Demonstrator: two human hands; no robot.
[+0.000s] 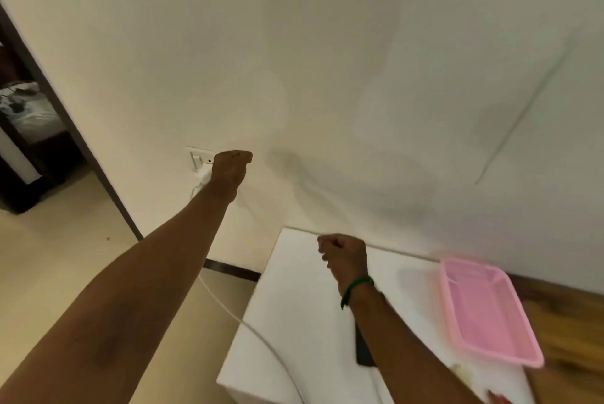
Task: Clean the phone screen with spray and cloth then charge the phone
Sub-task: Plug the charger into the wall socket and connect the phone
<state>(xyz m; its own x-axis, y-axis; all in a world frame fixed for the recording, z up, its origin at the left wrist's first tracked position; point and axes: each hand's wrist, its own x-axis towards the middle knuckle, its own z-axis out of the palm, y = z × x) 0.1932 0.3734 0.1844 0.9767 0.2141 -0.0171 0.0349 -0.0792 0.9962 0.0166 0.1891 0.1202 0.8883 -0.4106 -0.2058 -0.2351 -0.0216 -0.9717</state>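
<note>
My left hand (231,167) is stretched out to the wall, its fingers curled shut against the white socket plate (197,156). A white charger adapter (204,176) sits in the socket just left of my wrist. Its white cable (225,305) hangs down and runs over to the white table (294,289). The dark phone (363,349) lies flat on the table, mostly hidden under my right forearm. My right hand (343,253) hovers over the table's far edge as a closed fist, with nothing visible in it and a green band on the wrist.
A pink plastic basket (487,309) stands on the table's right side. A pale blurred item (462,371) lies near the front right corner. A dark-framed doorway (29,129) opens at the left, with beige floor below. Brown wood shows at the far right.
</note>
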